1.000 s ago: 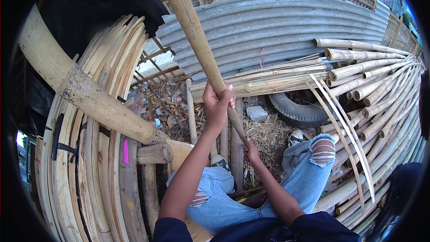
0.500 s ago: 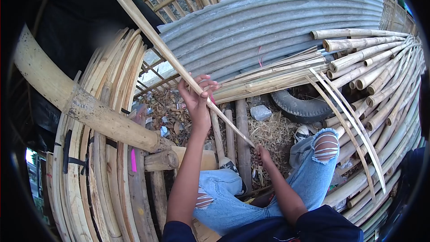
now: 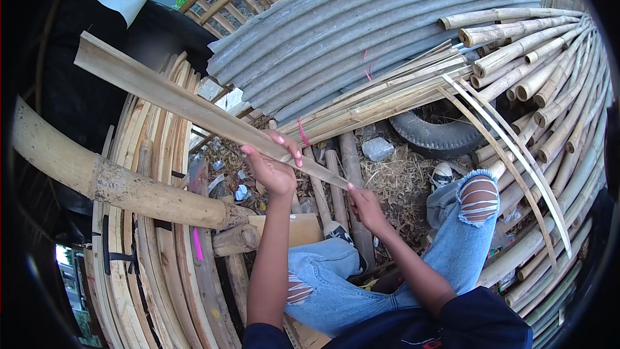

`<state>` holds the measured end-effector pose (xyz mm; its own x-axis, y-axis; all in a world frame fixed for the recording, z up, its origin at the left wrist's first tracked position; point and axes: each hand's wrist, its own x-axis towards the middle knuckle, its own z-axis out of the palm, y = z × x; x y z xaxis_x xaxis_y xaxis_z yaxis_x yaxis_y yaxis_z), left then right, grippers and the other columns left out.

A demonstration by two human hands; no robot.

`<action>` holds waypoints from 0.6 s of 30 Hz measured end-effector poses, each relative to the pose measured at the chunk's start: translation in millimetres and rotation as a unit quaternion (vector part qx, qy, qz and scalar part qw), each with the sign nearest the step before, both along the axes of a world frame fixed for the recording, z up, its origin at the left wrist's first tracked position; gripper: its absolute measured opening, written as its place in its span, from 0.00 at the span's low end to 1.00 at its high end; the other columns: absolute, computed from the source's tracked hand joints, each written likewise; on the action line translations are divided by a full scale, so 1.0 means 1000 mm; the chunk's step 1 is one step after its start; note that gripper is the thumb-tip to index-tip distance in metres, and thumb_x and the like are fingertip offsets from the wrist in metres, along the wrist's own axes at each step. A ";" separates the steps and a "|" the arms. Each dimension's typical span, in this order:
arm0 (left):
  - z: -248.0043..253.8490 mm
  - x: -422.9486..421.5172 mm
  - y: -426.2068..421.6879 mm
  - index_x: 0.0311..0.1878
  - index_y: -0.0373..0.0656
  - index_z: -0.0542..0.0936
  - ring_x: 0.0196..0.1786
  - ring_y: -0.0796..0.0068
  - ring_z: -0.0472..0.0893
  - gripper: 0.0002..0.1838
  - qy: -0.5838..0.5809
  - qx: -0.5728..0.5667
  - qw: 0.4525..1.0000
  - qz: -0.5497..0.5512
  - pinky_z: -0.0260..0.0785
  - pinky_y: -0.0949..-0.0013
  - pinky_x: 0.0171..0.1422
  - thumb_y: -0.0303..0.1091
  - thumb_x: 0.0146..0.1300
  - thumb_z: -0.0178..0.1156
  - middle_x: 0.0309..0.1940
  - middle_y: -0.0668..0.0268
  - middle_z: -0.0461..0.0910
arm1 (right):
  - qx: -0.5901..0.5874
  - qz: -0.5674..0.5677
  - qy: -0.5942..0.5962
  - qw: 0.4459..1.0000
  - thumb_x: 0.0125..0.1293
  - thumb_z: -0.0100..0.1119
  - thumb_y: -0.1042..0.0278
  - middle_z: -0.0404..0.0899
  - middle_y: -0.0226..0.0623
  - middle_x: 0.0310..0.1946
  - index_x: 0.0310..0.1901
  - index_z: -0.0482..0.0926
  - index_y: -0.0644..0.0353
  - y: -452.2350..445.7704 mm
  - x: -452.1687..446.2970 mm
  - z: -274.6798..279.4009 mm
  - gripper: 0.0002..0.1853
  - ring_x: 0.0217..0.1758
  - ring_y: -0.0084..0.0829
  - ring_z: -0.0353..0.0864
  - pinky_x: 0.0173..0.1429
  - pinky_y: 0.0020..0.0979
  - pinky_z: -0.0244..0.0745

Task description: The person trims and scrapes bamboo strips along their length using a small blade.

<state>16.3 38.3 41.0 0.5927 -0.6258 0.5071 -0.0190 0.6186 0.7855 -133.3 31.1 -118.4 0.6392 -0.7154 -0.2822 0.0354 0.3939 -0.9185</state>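
While both hands bear it, one split bamboo length, hollow face towards the wearer, slanting up and away to the left; right hand, thumb and fingers pressed together on its near end, presumably to anchor it; left hand, thumb and fingers parted, loosely curled about it partway along, apparently cradling the long overhang; beyond, one strip bundle, gathered by a pink tie; one tyre, just beside the bundle; to the left, one thick bamboo pole; behind, one corrugated sheet
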 end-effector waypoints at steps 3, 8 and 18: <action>0.000 -0.004 -0.002 0.29 0.44 0.64 0.10 0.75 0.62 0.31 -0.007 0.004 0.999 -0.033 0.55 0.74 0.14 0.66 0.63 0.31 0.10 0.66 0.62 | -0.011 0.021 -0.047 0.999 0.69 0.41 0.50 0.57 0.22 0.12 0.17 0.61 0.57 0.006 0.010 0.014 0.26 0.15 0.16 0.54 0.19 0.24 0.49; 0.003 -0.018 -0.008 0.28 0.45 0.63 0.08 0.77 0.59 0.31 -0.033 0.010 0.998 -0.049 0.53 0.75 0.13 0.67 0.63 0.29 0.08 0.68 0.60 | 0.063 -0.052 0.032 0.996 0.69 0.38 0.45 0.51 0.21 0.10 0.18 0.58 0.51 0.011 0.022 -0.076 0.25 0.10 0.17 0.49 0.14 0.25 0.43; 0.001 -0.016 -0.019 0.28 0.46 0.63 0.08 0.79 0.58 0.31 -0.024 0.004 1.000 -0.014 0.50 0.77 0.12 0.67 0.63 0.30 0.08 0.68 0.59 | 0.250 0.004 -0.160 0.955 0.68 0.37 0.41 0.47 0.23 0.08 0.18 0.56 0.52 0.023 0.025 -0.008 0.26 0.07 0.18 0.44 0.12 0.25 0.37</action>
